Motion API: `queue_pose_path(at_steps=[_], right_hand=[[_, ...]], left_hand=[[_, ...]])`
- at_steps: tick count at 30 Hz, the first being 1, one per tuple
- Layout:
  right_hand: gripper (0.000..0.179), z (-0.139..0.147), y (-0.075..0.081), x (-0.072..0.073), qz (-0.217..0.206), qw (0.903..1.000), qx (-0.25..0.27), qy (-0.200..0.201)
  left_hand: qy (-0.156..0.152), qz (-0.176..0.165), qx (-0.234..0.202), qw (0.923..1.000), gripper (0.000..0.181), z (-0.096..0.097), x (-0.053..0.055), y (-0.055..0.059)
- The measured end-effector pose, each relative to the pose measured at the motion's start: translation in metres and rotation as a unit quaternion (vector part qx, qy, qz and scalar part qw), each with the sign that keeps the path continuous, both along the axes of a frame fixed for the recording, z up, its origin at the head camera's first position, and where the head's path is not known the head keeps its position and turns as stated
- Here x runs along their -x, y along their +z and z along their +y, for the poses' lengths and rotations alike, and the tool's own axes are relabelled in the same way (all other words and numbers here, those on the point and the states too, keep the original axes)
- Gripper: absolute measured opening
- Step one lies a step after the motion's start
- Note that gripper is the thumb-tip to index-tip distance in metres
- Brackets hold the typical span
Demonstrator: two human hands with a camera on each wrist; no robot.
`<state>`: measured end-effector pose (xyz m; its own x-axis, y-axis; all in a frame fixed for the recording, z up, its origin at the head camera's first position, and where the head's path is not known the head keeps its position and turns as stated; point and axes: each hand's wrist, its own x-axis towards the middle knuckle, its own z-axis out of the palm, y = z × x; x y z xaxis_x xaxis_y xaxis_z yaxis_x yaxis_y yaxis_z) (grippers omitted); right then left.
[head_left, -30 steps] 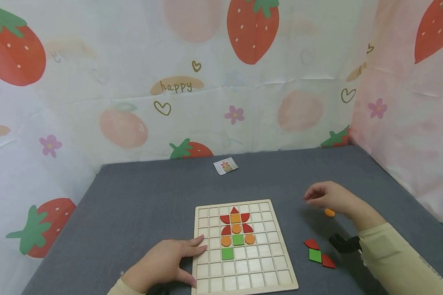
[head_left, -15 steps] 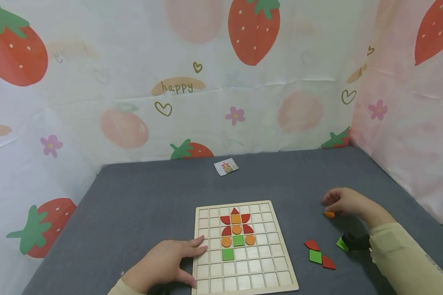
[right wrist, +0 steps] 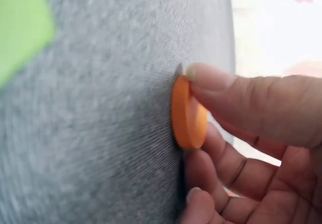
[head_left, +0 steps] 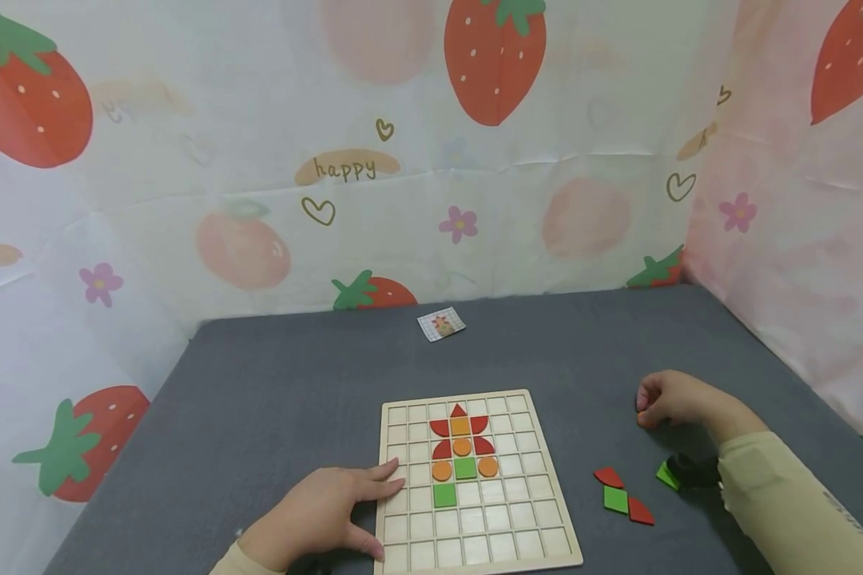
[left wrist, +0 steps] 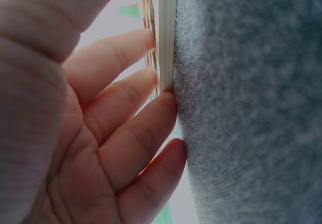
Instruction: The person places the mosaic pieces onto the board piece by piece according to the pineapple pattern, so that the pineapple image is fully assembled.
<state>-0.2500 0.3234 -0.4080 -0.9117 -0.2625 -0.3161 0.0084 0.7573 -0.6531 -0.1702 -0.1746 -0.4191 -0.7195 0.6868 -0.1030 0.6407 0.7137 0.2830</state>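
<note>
My right hand (head_left: 679, 399) pinches an orange disc (right wrist: 189, 114) between thumb and fingertips, low over the grey cloth to the right. In the head view the fingers cover most of that disc. My left hand (head_left: 331, 507) rests on the left edge of a wooden grid board (head_left: 503, 511), its fingers spread and fairly straight. The left wrist view has those fingertips against the board's side (left wrist: 166, 38). On the grid lie a red triangle (head_left: 458, 411), an orange square (head_left: 459, 426), red petal-shaped pieces (head_left: 439, 429), orange discs (head_left: 442, 471) and green squares (head_left: 444, 496).
Right of the board, loose red pieces (head_left: 641, 511) flank a green piece (head_left: 615, 500). Another green piece (head_left: 666, 476) lies partly behind a black band (head_left: 693, 471) at my right wrist. Farther back is a small pattern card (head_left: 442, 324). A strawberry-print curtain (head_left: 403, 96) borders the table.
My right hand has moved right and down onto the orange disc and now pinches it. The green piece by the wrist band has come into sight. My left hand stays put.
</note>
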Motion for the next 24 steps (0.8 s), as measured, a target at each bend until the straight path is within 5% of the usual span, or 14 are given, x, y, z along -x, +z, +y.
queue_pose_path(at_steps=[11, 24], right_hand=[[0.007, -0.012, 0.010, -0.006, 0.024, 0.9987, -0.033, 0.030], [0.014, -0.046, 0.026, -0.005, 0.052, 0.9976, 0.019, 0.042]], left_hand=[[-0.003, 0.011, -0.002, 0.9999, 0.084, 0.000, 0.000, -0.001], [-0.004, 0.002, -0.004, 1.0000, 0.084, 0.000, 0.001, 0.000]])
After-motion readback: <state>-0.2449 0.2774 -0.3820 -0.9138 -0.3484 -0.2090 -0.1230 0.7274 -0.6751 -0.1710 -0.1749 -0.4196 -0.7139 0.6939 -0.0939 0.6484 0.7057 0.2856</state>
